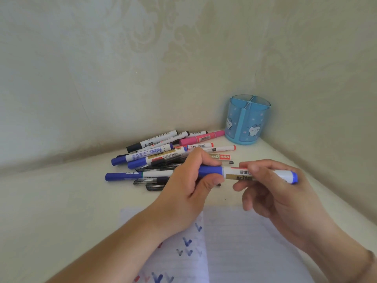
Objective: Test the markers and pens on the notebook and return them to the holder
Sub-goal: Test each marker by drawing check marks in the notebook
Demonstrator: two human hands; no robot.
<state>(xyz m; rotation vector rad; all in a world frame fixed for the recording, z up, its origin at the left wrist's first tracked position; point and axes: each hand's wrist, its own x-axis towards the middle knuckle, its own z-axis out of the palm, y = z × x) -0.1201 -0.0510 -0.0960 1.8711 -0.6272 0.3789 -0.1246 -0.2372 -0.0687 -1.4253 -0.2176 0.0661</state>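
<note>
I hold a blue-and-white marker [234, 174] level above the table with both hands. My left hand [189, 180] grips its blue cap end, fingers curled round it. My right hand [271, 193] pinches the white barrel near the blue tail. The open notebook [234, 242] lies below, with blue and red tick marks on its left page. A pile of markers and pens [163, 156] lies behind my hands. The blue pen holder [247, 119] stands at the back right and looks empty from here.
The white table [61, 201] sits in a corner between two patterned walls. A pink marker [202, 137] lies just left of the holder's base. The table's right edge runs diagonally past my right hand.
</note>
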